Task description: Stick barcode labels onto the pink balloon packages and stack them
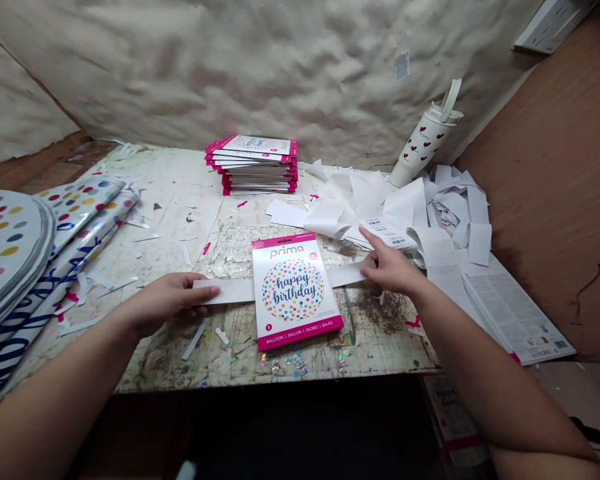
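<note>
A pink and white balloon packet [294, 290] printed "happy birthday" lies face up near the table's front edge. White paper strip [235, 291] shows on both sides of it, and its middle is hidden beneath the packet. My left hand [173, 300] pinches the left end between thumb and fingers. At the other end, my right hand [393, 263] grips the strip between thumb and curled fingers, its index finger stretched toward some printed labels [380, 230].
Similar packets stand in a stack [260, 165] at the back. Loose white paper strips [360, 197] heap up at right, before a leaning white tumbler [425, 143]. Folded dotted balloons [10, 253] lie at left. Paper scraps and shiny round bits [297, 362] litter the table.
</note>
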`<state>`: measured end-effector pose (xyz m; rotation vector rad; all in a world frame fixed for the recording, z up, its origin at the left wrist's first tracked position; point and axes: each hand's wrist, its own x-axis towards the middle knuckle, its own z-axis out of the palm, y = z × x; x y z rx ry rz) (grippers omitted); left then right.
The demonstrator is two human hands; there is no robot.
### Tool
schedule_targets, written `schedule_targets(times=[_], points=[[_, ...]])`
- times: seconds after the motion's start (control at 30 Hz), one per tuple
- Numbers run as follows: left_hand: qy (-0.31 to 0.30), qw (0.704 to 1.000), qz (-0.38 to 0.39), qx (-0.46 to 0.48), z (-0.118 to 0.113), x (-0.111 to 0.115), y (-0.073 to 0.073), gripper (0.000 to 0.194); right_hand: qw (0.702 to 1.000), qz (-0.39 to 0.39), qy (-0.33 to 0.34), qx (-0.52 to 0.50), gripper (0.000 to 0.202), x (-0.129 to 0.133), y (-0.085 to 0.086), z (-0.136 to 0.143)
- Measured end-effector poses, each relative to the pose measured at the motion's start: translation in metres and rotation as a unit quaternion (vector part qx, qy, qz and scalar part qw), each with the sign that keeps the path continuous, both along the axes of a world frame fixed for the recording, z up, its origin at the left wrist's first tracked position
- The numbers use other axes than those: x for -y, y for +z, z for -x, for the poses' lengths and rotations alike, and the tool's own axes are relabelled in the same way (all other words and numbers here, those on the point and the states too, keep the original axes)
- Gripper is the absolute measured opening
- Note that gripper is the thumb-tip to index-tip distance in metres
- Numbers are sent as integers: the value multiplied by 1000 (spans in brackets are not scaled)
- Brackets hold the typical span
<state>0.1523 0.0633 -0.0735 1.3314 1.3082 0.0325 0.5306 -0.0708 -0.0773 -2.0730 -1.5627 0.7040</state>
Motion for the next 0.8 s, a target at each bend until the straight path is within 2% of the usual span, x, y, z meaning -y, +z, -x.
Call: schedule_targets(times=[0.1, 0.13, 0.2, 0.27, 0.37, 0.47, 0.53, 0.63, 0.7, 0.8], points=[[78, 994, 27, 76, -15, 5, 7, 27, 991, -113, -66, 14, 84, -3, 20, 27], [84, 991, 30, 98, -25, 7, 10, 27, 988, -140, -69, 26, 85, -4, 25, 41], [70, 989, 29, 130, -51, 12, 13, 30, 985, -159, -31, 62, 84, -10, 28, 72], [47, 987, 25, 150, -78, 19, 11, 29, 981, -154, 26, 114, 81, -16, 20, 101], [21, 988, 14, 154, -106, 26, 2, 23, 970, -135, 81, 185, 78, -21, -4, 127], [12, 985, 13, 171, -112, 28, -7, 22, 972, -122, 101, 173, 85, -15, -23, 131], [12, 983, 20, 184, -111, 27, -11, 21, 975, -121, 130, 135, 95, -8, -27, 128], [-8, 987, -3, 160, -113, 26, -14, 16, 970, -113, 183, 109, 102, -1, -24, 124], [-32, 992, -30, 120, -119, 25, -17, 13, 969, -82, 206, 107, 101, 0, -18, 120], [-54, 995, -35, 79, -127, 25, -20, 11, 975, -48, 205, 72, 97, 0, -9, 106]])
